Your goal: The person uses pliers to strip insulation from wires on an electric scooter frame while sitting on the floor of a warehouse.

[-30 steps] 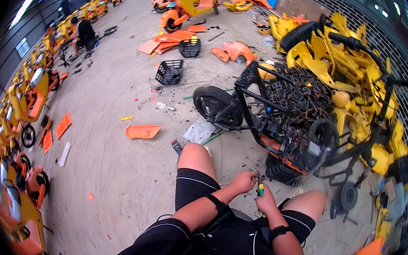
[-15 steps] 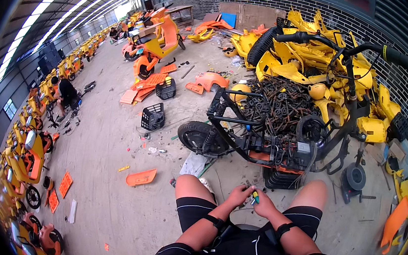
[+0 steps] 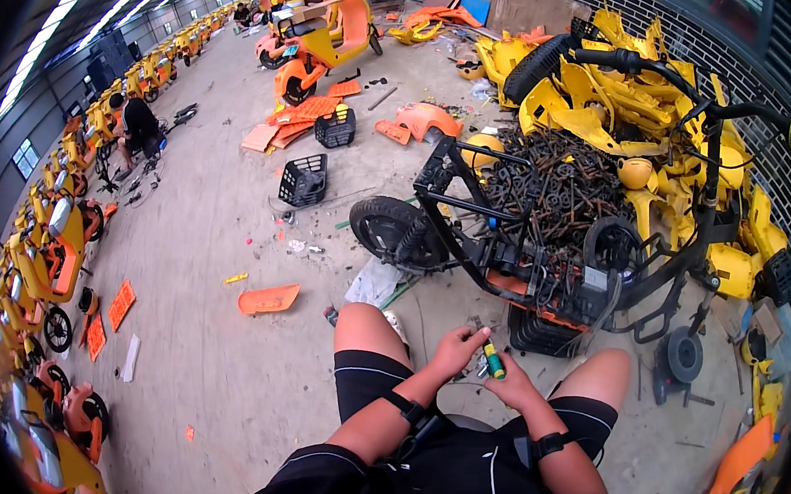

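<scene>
We've got the R hand (image 3: 514,385) w/ fingers closed round a green-and-yellow handle (image 3: 495,362), on our side of the stripped scooter frame (image 3: 498,279). Our L hand (image 3: 458,353) is just beside it, also nearer us than the frame, thumb & index tips approx. tog. by the handle; can't tell if they grip anything. L of the frame we see an orange panel (image 3: 268,299) & black crate (image 3: 303,180); behind it, a dark metal parts pile (image 3: 566,183).
</scene>
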`<act>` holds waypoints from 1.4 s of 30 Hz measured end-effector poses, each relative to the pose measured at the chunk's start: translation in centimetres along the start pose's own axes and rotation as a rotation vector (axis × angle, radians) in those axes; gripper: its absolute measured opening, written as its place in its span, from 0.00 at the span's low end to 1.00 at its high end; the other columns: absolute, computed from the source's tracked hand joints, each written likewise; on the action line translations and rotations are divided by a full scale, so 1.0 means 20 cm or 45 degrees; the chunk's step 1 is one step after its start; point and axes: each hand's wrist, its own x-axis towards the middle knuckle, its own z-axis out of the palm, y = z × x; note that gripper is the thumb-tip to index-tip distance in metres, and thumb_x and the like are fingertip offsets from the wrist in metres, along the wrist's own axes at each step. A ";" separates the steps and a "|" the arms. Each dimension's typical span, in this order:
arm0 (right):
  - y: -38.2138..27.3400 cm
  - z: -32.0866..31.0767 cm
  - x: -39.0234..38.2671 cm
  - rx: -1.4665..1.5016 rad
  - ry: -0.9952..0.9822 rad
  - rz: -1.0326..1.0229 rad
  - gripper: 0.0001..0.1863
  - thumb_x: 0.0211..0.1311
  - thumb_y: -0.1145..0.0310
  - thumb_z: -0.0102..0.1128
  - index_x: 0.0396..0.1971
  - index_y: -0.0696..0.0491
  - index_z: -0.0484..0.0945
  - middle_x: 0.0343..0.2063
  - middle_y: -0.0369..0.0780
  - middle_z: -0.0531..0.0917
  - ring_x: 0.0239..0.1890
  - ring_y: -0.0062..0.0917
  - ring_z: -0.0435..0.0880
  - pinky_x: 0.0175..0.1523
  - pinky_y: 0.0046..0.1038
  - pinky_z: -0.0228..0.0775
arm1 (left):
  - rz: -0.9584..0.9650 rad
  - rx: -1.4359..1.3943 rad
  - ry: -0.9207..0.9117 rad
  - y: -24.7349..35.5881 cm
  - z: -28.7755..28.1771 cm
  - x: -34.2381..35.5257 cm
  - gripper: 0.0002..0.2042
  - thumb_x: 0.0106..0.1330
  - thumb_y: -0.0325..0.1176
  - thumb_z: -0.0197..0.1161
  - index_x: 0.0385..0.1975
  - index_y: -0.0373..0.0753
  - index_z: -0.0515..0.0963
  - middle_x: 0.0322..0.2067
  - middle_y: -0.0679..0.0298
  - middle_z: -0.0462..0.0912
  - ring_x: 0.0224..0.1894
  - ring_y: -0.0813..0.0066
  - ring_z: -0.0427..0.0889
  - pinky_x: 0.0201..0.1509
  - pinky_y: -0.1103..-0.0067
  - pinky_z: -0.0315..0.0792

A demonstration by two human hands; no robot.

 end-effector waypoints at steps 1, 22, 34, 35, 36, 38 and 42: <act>0.02 -0.01 0.00 -0.003 0.031 -0.059 0.38 0.52 0.66 0.68 0.65 0.55 0.68 0.44 0.44 0.82 0.43 0.26 0.82 0.47 0.29 0.74 | -0.023 -0.026 -0.003 0.03 0.00 -0.01 0.20 0.72 0.48 0.63 0.32 0.33 0.83 0.21 0.71 0.72 0.28 0.83 0.66 0.31 0.79 0.63; -0.15 -0.54 0.60 0.198 -0.256 -0.113 0.35 0.55 0.74 0.59 0.66 0.52 0.67 0.47 0.41 0.82 0.45 0.30 0.82 0.50 0.31 0.75 | -0.094 -0.286 -0.218 0.38 -0.02 0.57 0.16 0.74 0.38 0.60 0.55 0.35 0.77 0.29 0.72 0.74 0.26 0.88 0.68 0.27 0.88 0.61; -0.08 -0.28 0.61 -0.482 0.103 -0.057 0.32 0.53 0.65 0.59 0.61 0.54 0.71 0.51 0.53 0.81 0.55 0.50 0.78 0.60 0.44 0.71 | 0.021 0.275 0.016 0.09 -0.03 0.59 0.12 0.70 0.32 0.63 0.47 0.33 0.76 0.29 0.65 0.79 0.31 0.80 0.76 0.36 0.79 0.72; -0.10 -0.27 0.62 -0.479 0.136 -0.040 0.31 0.53 0.65 0.59 0.61 0.55 0.72 0.50 0.53 0.81 0.55 0.50 0.78 0.60 0.44 0.71 | 0.150 0.348 -0.015 0.07 -0.06 0.61 0.10 0.70 0.32 0.64 0.43 0.33 0.76 0.28 0.63 0.79 0.31 0.79 0.76 0.37 0.78 0.73; -0.13 -0.28 0.61 -0.486 0.118 0.003 0.31 0.53 0.65 0.59 0.60 0.55 0.72 0.50 0.53 0.81 0.55 0.50 0.78 0.60 0.45 0.71 | 0.198 0.292 0.007 0.07 -0.05 0.61 0.08 0.71 0.32 0.63 0.41 0.33 0.77 0.27 0.63 0.79 0.30 0.78 0.75 0.36 0.77 0.73; -0.19 -0.29 0.61 -0.467 0.087 0.074 0.30 0.53 0.66 0.59 0.60 0.56 0.72 0.48 0.53 0.82 0.55 0.50 0.78 0.59 0.45 0.71 | 0.165 0.348 0.028 0.11 -0.03 0.63 0.08 0.71 0.32 0.63 0.41 0.34 0.78 0.26 0.62 0.79 0.30 0.79 0.75 0.36 0.77 0.72; -0.11 -0.28 0.64 -0.333 0.106 0.085 0.28 0.54 0.69 0.57 0.58 0.58 0.72 0.47 0.56 0.81 0.52 0.53 0.79 0.57 0.47 0.71 | 0.228 0.360 0.072 0.08 0.04 0.68 0.08 0.71 0.33 0.63 0.40 0.35 0.79 0.24 0.58 0.81 0.25 0.72 0.81 0.32 0.74 0.74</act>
